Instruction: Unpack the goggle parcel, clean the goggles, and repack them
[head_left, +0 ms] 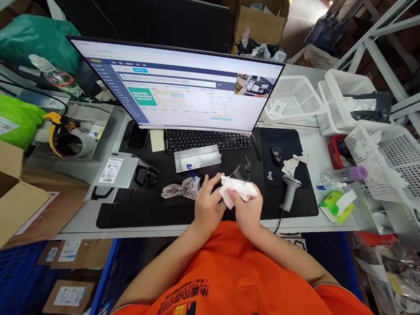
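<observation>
My right hand (249,213) is closed on a crumpled white tissue (237,188), its thumb pressed on top. Just beyond the tissue, a pair of glasses (243,170) with clear lenses and thin dark parts shows, partly covered; whether it rests on the mat or is held, I cannot tell. My left hand (207,205) is at the tissue's left edge, its fingers bent but apart. Left of it lies a crumpled, greyish wrapper (181,189). An open silvery-white case (198,159) lies in front of the keyboard (206,139).
A large monitor (186,91) stands behind the keyboard. On the right are a mouse (277,156), a grey barcode scanner (290,192), a green tissue pack (336,206) and white baskets (395,162). Dark-framed glasses (146,174), a labelled box (114,171) and an open carton (9,192) are on the left.
</observation>
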A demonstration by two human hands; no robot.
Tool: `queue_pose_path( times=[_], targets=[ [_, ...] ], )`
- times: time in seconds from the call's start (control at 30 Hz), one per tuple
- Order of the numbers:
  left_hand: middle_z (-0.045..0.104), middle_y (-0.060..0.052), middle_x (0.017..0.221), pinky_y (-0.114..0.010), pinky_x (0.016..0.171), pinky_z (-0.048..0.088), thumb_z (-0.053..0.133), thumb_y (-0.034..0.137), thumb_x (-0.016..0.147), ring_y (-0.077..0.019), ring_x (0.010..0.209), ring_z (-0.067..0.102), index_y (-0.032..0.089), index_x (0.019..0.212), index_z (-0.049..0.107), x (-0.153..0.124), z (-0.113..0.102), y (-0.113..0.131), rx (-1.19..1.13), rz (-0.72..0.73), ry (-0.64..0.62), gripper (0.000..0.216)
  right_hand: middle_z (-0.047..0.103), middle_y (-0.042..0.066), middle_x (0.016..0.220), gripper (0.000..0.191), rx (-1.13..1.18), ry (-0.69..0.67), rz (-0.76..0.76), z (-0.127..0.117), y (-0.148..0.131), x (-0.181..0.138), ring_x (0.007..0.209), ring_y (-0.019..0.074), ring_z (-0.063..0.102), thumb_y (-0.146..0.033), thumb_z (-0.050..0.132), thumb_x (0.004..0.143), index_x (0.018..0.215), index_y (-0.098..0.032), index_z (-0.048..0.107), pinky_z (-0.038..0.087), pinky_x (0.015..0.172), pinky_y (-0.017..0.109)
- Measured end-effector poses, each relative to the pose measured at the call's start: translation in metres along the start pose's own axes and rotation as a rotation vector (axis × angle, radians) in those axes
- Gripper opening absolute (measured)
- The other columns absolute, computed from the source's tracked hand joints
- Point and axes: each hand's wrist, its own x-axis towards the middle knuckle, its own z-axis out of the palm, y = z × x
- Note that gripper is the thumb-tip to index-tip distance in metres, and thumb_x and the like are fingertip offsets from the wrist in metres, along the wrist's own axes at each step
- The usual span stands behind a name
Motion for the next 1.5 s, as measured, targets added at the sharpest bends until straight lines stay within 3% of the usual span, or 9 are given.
queue_pose_path(
  times=[0.1,0.3,0.43,0.6,0.7,0.97,1.17,1.3,1.5],
  targets=[
    [0.068,-0.013,0.130,-0.054,0.115,0.048,0.061,0.019,0.092,-0.0263,0.123,0.066,0.020,0.107,0.069,-0.003,-0.002,-0.003,-0.017,0.028,-0.003,0.017,0.065,-0.002,0.068,0.036,-0.029,-0.082,0.027,-0.009,-0.001,0.002,0.062,0.0134,0.058,-0.035,0.090,0.061,0.073,-0.020,0.060,0.055,0.063,0.028],
    [0.070,-0.012,0.125,-0.058,0.117,0.043,0.060,0.012,0.091,-0.0283,0.127,0.063,0.019,0.094,0.067,0.002,-0.010,-0.001,0.093,0.162,-0.106,0.010,0.076,0.004,0.093,0.046,0.383,-0.166,0.433,-0.022,-0.012,0.047,0.089,0.0227,0.073,-0.044,0.091,0.059,0.091,-0.022,0.068,0.062,0.083,0.037],
    [0.070,-0.012,0.125,-0.065,0.117,0.038,0.060,0.011,0.089,-0.0306,0.129,0.062,0.018,0.088,0.066,0.002,-0.012,-0.007,0.067,0.063,-0.128,0.009,0.076,0.012,0.098,0.048,-0.015,-0.276,0.291,-0.056,0.001,0.061,0.089,0.0270,0.074,-0.055,0.081,0.068,0.097,-0.019,0.070,0.062,0.081,0.042],
    [0.073,-0.009,0.116,-0.057,0.114,0.044,0.072,0.017,0.080,-0.0257,0.111,0.069,0.020,0.086,0.065,0.005,-0.023,-0.020,-0.141,-0.252,-0.008,0.009,0.072,0.006,0.085,0.033,-0.362,-0.031,0.072,-0.130,0.027,0.070,0.076,0.0218,0.070,-0.038,0.070,0.079,0.105,-0.021,0.061,0.058,0.074,0.037],
    [0.073,-0.009,0.115,-0.047,0.104,0.052,0.075,0.020,0.077,-0.0252,0.109,0.068,0.020,0.089,0.067,0.011,-0.030,-0.023,-0.225,-0.375,0.027,0.015,0.072,0.009,0.088,0.031,-0.566,0.019,-0.005,-0.148,0.062,0.072,0.087,0.0257,0.071,-0.021,0.062,0.078,0.109,-0.020,0.063,0.056,0.086,0.041],
    [0.072,-0.009,0.117,-0.045,0.104,0.051,0.076,0.023,0.077,-0.0259,0.113,0.067,0.021,0.092,0.068,0.012,-0.033,-0.026,-0.289,-0.451,0.027,0.017,0.056,0.021,0.147,0.038,-0.776,-0.313,-0.123,-0.120,0.167,0.050,0.148,0.0346,0.038,-0.018,0.053,0.083,0.118,-0.012,0.068,0.021,0.126,0.059],
    [0.072,-0.009,0.117,-0.043,0.101,0.054,0.077,0.024,0.077,-0.0259,0.111,0.069,0.021,0.094,0.067,0.012,-0.032,-0.032,-0.339,-0.491,0.027,0.019,0.075,0.009,0.119,0.025,-0.650,-0.595,-0.232,-0.136,0.148,0.022,0.120,0.0204,0.067,-0.026,0.047,0.097,0.095,-0.023,0.072,0.048,0.113,0.046],
    [0.072,-0.009,0.115,-0.044,0.102,0.054,0.077,0.026,0.077,-0.0259,0.111,0.069,0.020,0.093,0.068,0.016,-0.031,-0.032,-0.330,-0.494,0.037,0.019,0.076,0.009,0.116,0.017,-0.597,-0.628,-0.296,-0.110,0.132,0.077,0.116,0.0211,0.068,-0.028,0.059,0.092,0.097,-0.022,0.074,0.053,0.106,0.042],
    [0.071,-0.009,0.116,-0.042,0.104,0.053,0.079,0.028,0.077,-0.0261,0.112,0.068,0.020,0.093,0.068,0.021,-0.044,-0.029,-0.324,-0.516,0.072,0.021,0.059,0.017,0.145,0.039,-0.736,-0.724,-0.357,-0.036,0.159,0.158,0.147,0.0229,0.042,-0.007,0.041,0.094,0.119,-0.012,0.070,0.021,0.128,0.051]
  ],
)
